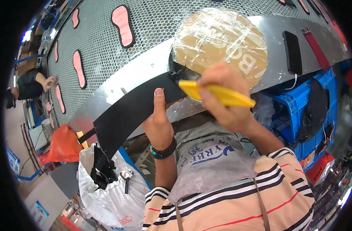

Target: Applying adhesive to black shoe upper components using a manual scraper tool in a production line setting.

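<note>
A long curved black strip of flexible sheet material (126,109) slants across in front of me, from the metal table edge down towards my left. My left hand (160,119) grips it near its right end, thumb on top and fingers beneath. My right hand (226,96) is closed round a flat yellow tool (218,94), held just past that right end. Motion blurs this hand, and the tool's exact kind cannot be made out. Small dark frayed bits (178,73) show at the strip's end, beside a round cardboard disc (222,42) covered in clear tape.
Pink, black-edged insoles (122,26) lie on a mesh conveyor (99,38). A black phone (292,52) with a white cable and a red strap (315,49) are at right. Blue crates (291,104), a white sack (118,200) and a red bag (64,146) stand nearby. Another person (29,84) is at far left.
</note>
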Tool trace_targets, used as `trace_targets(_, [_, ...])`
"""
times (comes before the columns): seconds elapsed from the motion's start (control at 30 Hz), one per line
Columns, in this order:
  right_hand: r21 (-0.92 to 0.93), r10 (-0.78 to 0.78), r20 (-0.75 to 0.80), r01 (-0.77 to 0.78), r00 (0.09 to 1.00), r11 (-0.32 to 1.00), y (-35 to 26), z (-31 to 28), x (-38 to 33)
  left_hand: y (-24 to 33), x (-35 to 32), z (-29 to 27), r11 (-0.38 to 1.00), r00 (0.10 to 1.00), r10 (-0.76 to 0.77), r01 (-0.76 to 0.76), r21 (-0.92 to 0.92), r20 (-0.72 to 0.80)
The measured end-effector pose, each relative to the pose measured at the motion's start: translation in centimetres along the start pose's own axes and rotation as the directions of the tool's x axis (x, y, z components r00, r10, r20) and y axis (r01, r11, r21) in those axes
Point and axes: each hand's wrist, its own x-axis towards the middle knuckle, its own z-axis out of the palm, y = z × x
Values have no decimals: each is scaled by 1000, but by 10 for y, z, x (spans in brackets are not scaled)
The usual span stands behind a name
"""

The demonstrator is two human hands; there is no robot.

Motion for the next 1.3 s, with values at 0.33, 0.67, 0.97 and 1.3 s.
trace_targets(0.33, [-25, -196, 35, 197, 980, 980, 6, -9, 1, 11, -9, 0, 1000, 1000, 3, -3, -10, -2])
trace_targets(0.67, [192, 113, -59, -100, 992, 976, 12, -9, 7, 18, -10, -12, 999, 990, -49, 47, 14, 130])
trace_targets(0.97, [232, 268, -33, -254, 963, 939, 0, -28, 15, 31, -4, -30, 974, 919, -225, 213, 73, 323])
trace_targets(1.3, [-162, 264, 217, -232, 940, 959, -4, -12, 63, 57, 22, -84, 826, 510, -557, 254, 504, 655])
